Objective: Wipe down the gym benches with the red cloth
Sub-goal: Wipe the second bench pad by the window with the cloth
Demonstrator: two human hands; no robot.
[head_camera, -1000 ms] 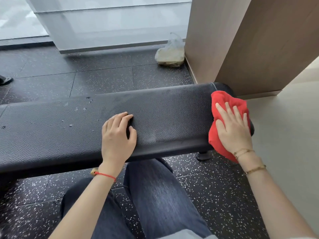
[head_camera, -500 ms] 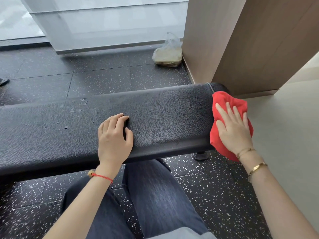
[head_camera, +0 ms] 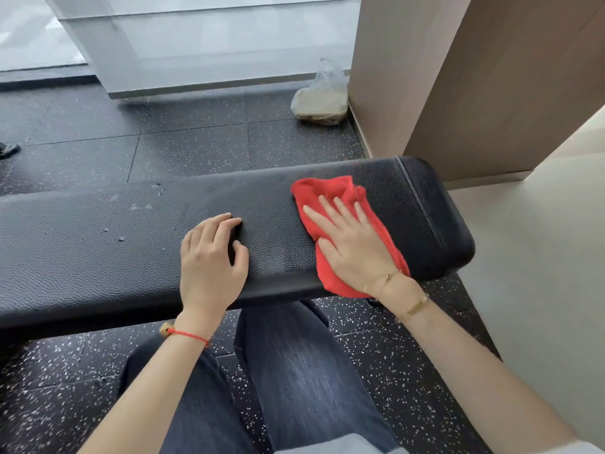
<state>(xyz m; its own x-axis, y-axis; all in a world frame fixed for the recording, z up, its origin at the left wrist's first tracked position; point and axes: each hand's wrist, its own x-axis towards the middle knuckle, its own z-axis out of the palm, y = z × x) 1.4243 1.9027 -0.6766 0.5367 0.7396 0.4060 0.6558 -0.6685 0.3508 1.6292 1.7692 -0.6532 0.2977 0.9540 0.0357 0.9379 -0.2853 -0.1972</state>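
From the head view, your right hand [head_camera: 355, 249] presses flat, fingers spread, on the red cloth [head_camera: 330, 191] at the bench's [head_camera: 98, 257] three o'clock end, likely for even pressure. Your left hand [head_camera: 211, 257] rests loosely curled, empty, steadying you. Droplets [head_camera: 140, 206] wait toward nine o'clock; a plastic bag [head_camera: 322, 99] sits beyond at twelve, clear of the way.

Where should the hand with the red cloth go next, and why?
Probably slide the right hand and red cloth left along the bench: water drops sit there, past the resting left hand.
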